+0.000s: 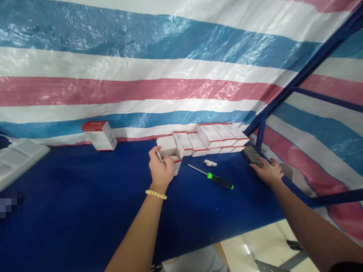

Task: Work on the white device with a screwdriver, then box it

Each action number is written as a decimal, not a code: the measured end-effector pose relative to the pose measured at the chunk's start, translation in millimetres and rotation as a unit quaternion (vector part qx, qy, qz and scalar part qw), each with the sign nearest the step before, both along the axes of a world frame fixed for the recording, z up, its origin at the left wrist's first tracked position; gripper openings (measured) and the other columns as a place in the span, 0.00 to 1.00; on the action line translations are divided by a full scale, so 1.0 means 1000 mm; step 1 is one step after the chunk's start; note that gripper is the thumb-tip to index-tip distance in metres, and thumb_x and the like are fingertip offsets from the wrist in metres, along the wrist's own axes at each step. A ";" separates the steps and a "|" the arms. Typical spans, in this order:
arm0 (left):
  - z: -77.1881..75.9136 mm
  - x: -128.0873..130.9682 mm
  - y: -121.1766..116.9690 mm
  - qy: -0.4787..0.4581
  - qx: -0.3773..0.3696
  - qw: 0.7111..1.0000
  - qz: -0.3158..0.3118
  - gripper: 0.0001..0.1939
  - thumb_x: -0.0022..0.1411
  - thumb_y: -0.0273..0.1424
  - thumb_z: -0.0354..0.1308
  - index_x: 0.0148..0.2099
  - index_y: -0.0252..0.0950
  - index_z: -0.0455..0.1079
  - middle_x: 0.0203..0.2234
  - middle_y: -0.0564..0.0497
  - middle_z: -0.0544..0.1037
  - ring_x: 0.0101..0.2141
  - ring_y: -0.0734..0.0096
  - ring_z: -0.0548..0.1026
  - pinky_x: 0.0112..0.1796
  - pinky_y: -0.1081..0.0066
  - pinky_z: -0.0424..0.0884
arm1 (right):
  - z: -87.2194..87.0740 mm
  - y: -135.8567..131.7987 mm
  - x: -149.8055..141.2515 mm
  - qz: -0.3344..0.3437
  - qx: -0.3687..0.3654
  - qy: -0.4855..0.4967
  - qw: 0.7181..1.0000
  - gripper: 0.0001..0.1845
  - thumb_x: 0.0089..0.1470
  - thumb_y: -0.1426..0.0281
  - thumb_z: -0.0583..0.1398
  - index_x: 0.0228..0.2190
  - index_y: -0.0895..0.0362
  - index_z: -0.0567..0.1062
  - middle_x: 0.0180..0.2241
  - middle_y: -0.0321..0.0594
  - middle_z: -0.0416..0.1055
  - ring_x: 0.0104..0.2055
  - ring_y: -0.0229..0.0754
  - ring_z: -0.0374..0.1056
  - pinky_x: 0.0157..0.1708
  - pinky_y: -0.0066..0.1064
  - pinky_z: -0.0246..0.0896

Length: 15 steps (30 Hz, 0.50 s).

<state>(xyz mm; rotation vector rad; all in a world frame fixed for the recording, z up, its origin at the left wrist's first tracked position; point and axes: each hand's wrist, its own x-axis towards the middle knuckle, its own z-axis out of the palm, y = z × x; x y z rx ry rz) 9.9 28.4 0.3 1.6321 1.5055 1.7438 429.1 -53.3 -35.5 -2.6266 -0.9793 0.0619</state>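
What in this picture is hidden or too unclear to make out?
Head view only:
- Inside of the open box: hidden by its flaps and the left hand.
- Dark flat thing under the right hand: partly covered, unidentifiable.
- Print on the stacked boxes: too small.
- Gray tray: cut off by the left edge.
- Blurred patch: pixelated.

Green-handled screwdriver [211, 176], blue table cover [70, 196], striped tarp [141, 75].

print on boxes [210, 136] too small to read
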 end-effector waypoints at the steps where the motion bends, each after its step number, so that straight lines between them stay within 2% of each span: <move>1: 0.000 0.000 0.000 0.002 0.010 1.000 -0.004 0.17 0.56 0.30 0.52 0.49 0.34 0.62 0.33 0.48 0.75 0.30 0.66 0.75 0.31 0.69 0.70 | 0.001 -0.001 0.002 0.005 0.008 -0.006 1.000 0.41 0.49 0.48 0.55 0.61 0.53 0.62 0.66 0.57 0.47 0.67 0.66 0.46 0.61 0.58 0.42; 3: 0.000 -0.001 0.001 0.004 0.024 1.000 -0.011 0.17 0.56 0.29 0.52 0.49 0.34 0.62 0.34 0.47 0.76 0.30 0.66 0.76 0.31 0.70 0.70 | 0.003 -0.004 0.004 0.007 0.019 -0.015 1.000 0.47 0.48 0.47 0.57 0.64 0.57 0.56 0.64 0.61 0.52 0.67 0.64 0.47 0.61 0.54 0.44; 5: 0.000 -0.002 0.001 0.004 0.034 0.999 -0.019 0.17 0.56 0.29 0.52 0.49 0.35 0.62 0.36 0.46 0.76 0.32 0.66 0.76 0.31 0.70 0.70 | 0.005 -0.009 0.005 -0.027 -0.004 -0.010 1.000 0.52 0.45 0.46 0.59 0.64 0.60 0.54 0.62 0.63 0.57 0.66 0.68 0.49 0.60 0.55 0.45; 7: -0.001 -0.003 0.002 0.004 0.044 0.999 -0.025 0.17 0.56 0.29 0.52 0.49 0.35 0.62 0.36 0.46 0.76 0.32 0.66 0.77 0.32 0.70 0.71 | 0.006 -0.013 0.005 -0.050 -0.034 -0.003 0.998 0.53 0.44 0.44 0.59 0.64 0.60 0.55 0.60 0.61 0.61 0.63 0.72 0.53 0.59 0.58 0.46; 9: -0.001 -0.003 0.003 0.005 0.054 0.998 -0.032 0.17 0.57 0.30 0.52 0.49 0.34 0.62 0.36 0.46 0.76 0.32 0.66 0.77 0.31 0.70 0.71 | 0.004 -0.017 0.005 -0.034 -0.038 -0.009 0.999 0.51 0.44 0.44 0.58 0.62 0.60 0.58 0.59 0.59 0.63 0.62 0.71 0.55 0.59 0.57 0.47; 12: -0.003 -0.004 0.003 0.009 0.059 0.997 -0.041 0.17 0.57 0.31 0.53 0.50 0.34 0.62 0.37 0.46 0.76 0.31 0.67 0.76 0.29 0.70 0.70 | -0.003 -0.023 0.004 -0.002 0.028 -0.058 0.998 0.47 0.42 0.45 0.60 0.57 0.62 0.65 0.56 0.59 0.66 0.60 0.64 0.59 0.60 0.51 0.51; 15: -0.004 -0.004 0.002 0.006 0.051 0.998 -0.036 0.17 0.57 0.32 0.53 0.49 0.34 0.62 0.36 0.46 0.76 0.29 0.68 0.76 0.28 0.71 0.69 | -0.012 -0.029 0.002 0.018 0.110 -0.124 0.986 0.39 0.40 0.48 0.62 0.47 0.63 0.73 0.51 0.58 0.69 0.59 0.60 0.60 0.60 0.45 0.52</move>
